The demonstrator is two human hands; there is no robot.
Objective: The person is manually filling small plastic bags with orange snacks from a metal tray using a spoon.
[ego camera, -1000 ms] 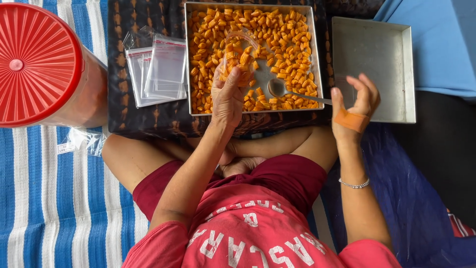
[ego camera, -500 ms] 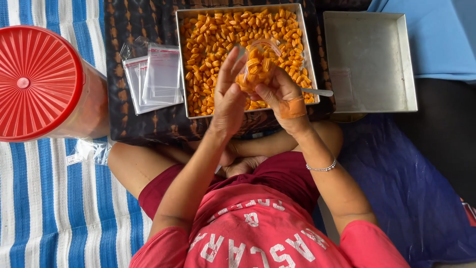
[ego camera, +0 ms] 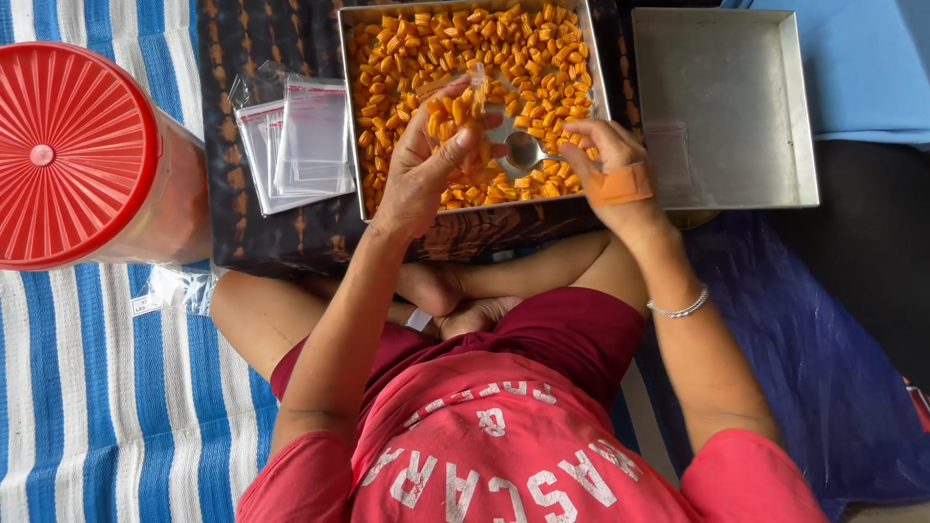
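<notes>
My left hand (ego camera: 421,169) holds a small clear plastic bag (ego camera: 457,105) partly filled with orange snack pieces, just above a metal tray (ego camera: 346,116) full of the same orange snacks. My right hand (ego camera: 603,160), with an orange bandage on it, rests at the tray's near right side. Its fingers are closed on the handle of a metal spoon (ego camera: 524,148), whose bowl lies among the snacks. I sit cross-legged, and the tray's near edge is above my legs.
An empty square metal tray (ego camera: 727,107) sits right of the full one. A stack of empty clear bags (ego camera: 300,145) lies to its left on dark patterned cloth. A large tub with a red lid (ego camera: 68,155) stands far left on a blue-striped mat (ego camera: 97,407).
My right hand first came from the right edge of the tray to the bag in my left hand. It has since moved down to the spoon. My left hand keeps the bag.
</notes>
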